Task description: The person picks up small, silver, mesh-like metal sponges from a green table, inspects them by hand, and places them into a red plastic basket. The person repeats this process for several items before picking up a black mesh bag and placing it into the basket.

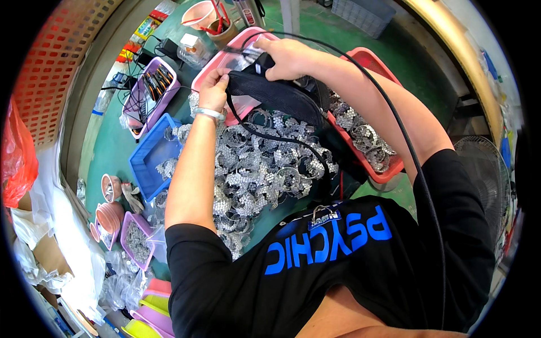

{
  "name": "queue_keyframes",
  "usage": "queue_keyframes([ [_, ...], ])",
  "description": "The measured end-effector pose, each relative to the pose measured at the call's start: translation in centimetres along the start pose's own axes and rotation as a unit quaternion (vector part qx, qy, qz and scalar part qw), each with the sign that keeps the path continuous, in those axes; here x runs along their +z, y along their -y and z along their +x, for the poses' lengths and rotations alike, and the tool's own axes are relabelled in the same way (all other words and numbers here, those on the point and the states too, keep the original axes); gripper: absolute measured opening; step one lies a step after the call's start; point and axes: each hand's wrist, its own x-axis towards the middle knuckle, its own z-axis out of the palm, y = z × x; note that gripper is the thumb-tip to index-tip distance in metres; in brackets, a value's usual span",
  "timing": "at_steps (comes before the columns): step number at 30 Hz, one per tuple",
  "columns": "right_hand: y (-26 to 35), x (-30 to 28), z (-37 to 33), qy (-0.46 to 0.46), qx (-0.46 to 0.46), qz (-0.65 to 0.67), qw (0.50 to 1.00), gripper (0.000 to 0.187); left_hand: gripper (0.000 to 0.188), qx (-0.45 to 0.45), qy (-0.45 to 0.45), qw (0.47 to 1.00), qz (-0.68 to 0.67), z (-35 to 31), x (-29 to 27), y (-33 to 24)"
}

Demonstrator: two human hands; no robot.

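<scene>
My left hand [213, 93], with a pale bangle at its wrist, pinches the left end of a black mesh bag [276, 96]. A black strap loops down from the bag. My right hand [287, 58] grips the bag's upper side, its thumb and fingers around black material with a small white patch. Part of what lies under that hand is hidden. Below the bag spreads a heap of silvery, scale-patterned bands [265, 163], many curled into rings. Behind the hands a pink basket [205, 76] is partly covered.
A red basket [386, 176] at right holds more silvery bands. At left stand a blue tray [143, 169], a pink tray of dark-handled tools [160, 84] and a purple tray of small pieces [138, 242]. A black cable [389, 101] crosses my right arm; a fan [482, 180] stands far right.
</scene>
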Motion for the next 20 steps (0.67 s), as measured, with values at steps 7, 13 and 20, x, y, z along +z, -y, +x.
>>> queue_keyframes([
  [7,0.6,5.4,1.0,0.055,0.039,-0.106,0.992,0.061,0.009,0.039,-0.041,0.997,0.058,-0.7,1.2,-1.0],
  [13,-0.4,6.5,1.2,0.021,0.021,-0.116,0.993,0.062,0.009,0.042,-0.071,0.991,0.103,-4.2,1.3,-4.8],
  [20,1.4,1.6,-0.9,-0.111,-0.117,0.012,0.987,0.037,0.028,0.348,-0.053,0.909,0.221,-16.0,4.4,-21.3],
])
